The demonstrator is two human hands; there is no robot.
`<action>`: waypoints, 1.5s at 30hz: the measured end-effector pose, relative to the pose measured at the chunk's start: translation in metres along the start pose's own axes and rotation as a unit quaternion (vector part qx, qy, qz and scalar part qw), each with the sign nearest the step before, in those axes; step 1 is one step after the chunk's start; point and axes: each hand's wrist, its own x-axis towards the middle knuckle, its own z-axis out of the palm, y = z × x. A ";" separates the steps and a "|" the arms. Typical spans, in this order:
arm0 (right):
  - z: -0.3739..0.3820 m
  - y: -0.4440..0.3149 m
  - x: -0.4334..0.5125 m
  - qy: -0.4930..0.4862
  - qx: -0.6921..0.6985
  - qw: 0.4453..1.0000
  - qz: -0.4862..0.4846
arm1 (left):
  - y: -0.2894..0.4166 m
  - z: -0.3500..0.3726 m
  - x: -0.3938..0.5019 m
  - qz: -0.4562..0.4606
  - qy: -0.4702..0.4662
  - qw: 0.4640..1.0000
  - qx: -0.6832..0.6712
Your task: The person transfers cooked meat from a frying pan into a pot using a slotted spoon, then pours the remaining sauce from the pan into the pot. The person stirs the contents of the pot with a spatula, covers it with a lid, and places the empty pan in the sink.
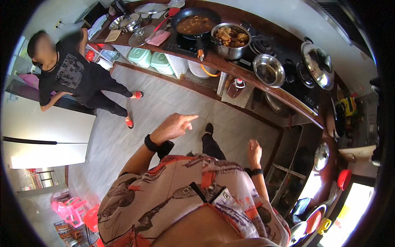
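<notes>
My left hand [173, 128] is raised over the floor in front of my body, index finger stretched out toward the right and thumb apart. It holds nothing, and a black band circles its wrist. On my right side, my right hand [254, 152] hangs in the air, its fingers foreshortened and seemingly curled. No object shows in it. Beyond both hands runs a dark wooden counter. On it stand a wok [195, 23] of brown stew, a steel pot [232, 40] with browned food pieces, and a steel bowl [268, 71].
A person [71, 69] in dark clothes stands at the left by a white refrigerator [49, 126]. Glass lids and a pink cloth [158, 37] lie left of the wok. Pale green bins [162, 63] and a dark bottle [236, 88] sit under the counter. Pink plastic chairs [69, 210] are at lower left.
</notes>
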 end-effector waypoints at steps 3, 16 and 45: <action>0.012 -0.080 0.110 0.015 0.046 0.997 -0.060 | -0.009 -0.043 0.012 -0.070 0.032 0.996 0.035; 0.020 -0.280 0.339 -0.241 0.349 0.906 -0.008 | -0.063 -0.130 0.111 -0.206 0.147 0.960 -0.125; 0.087 -0.400 0.379 -0.171 0.282 0.916 0.230 | -0.348 -0.438 0.500 -0.084 0.093 0.977 0.175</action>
